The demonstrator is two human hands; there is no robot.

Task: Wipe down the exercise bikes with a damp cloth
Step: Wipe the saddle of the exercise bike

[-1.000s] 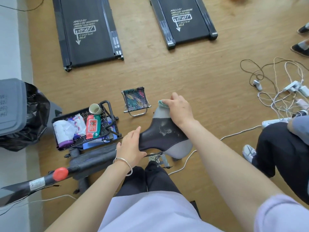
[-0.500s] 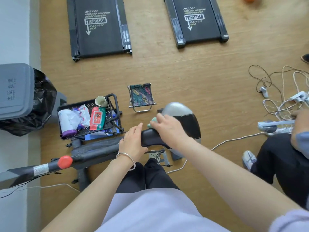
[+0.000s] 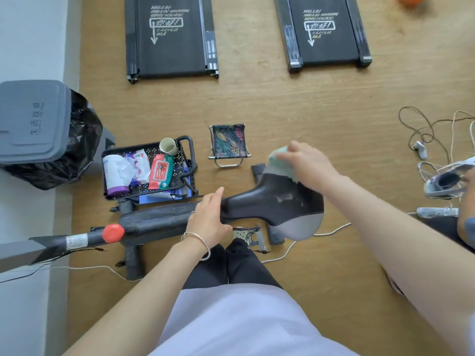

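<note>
Head view. Right hand (image 3: 307,164) gripped the green cloth (image 3: 284,168), fingers curled over it. Cloth was pressed on the far edge of the bike saddle (image 3: 270,201).

Left hand (image 3: 208,217) lay flat on the saddle nose where it meets the bike frame (image 3: 159,219). Fingers were straight and together, nothing held. Silver bracelet (image 3: 198,241) on that wrist.

Saddle was black on top with a pale scuffed patch, grey at the wide end. Red knob (image 3: 113,232) sat on the frame, left of the left hand.

Black mesh tray (image 3: 128,151) just beyond the frame held a wipes pack (image 3: 160,172), a paper cup (image 3: 168,146) and a white bottle (image 3: 113,173) with a purple cap.

- Folding stool (image 3: 227,142): on the wood floor, between tray and right hand.
- Two treadmills (image 3: 169,34): side by side, far end.
- Grey-lidded bin (image 3: 30,122): at left, black bag in it.
- Cables (image 3: 437,134): tangled on the floor at right.
</note>
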